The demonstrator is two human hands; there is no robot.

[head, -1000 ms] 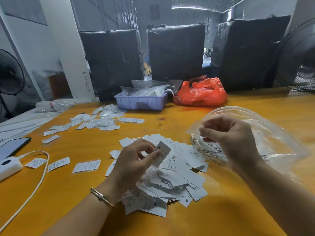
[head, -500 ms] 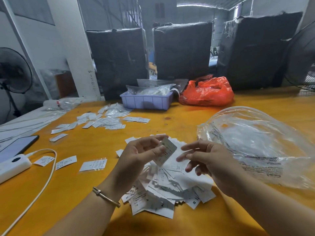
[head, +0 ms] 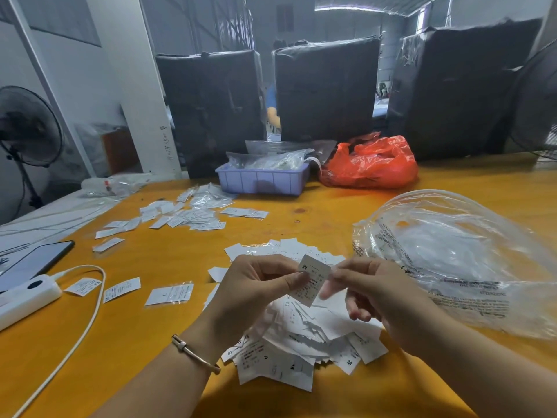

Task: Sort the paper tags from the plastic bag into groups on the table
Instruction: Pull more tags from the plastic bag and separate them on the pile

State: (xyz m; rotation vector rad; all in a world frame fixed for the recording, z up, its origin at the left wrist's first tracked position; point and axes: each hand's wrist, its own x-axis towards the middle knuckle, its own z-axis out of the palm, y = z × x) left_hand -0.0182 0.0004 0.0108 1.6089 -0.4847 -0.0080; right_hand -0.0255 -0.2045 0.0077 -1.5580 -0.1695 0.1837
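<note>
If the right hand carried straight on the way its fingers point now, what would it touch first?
The right hand points left, its fingertips already at the edge of the M tag that the left hand pinches. Past the tag it would likely meet the left hand's fingers, though depth is hard to judge.

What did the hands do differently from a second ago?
The right hand let go of the clear plastic bag, moved left and now pinches the M tag too. The left hand kept holding that tag. The bag settled flat on the table. The tag pile stayed put.
</note>
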